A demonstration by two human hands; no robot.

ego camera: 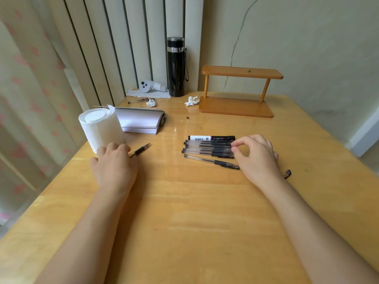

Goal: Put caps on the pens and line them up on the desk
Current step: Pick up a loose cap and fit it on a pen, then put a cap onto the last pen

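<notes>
A row of several capped clear pens (207, 148) lies side by side in the middle of the desk, with a black-and-white marker (211, 138) at the far end of the row. One more capped pen (211, 161) lies slightly askew just in front of them. My right hand (256, 158) hovers at the right ends of the pens, fingers loosely curled and touching the cap ends. My left hand (114, 167) grips an uncapped pen (141, 150), its tip pointing up and right. A loose black cap (287, 174) lies right of my right wrist.
A toilet paper roll (100, 128) stands just beyond my left hand, an open notebook (141, 121) behind it. A wooden two-tier shelf (238, 91), a black flask (176, 66), crumpled tissues (191, 101) and a white controller (146, 86) stand at the back.
</notes>
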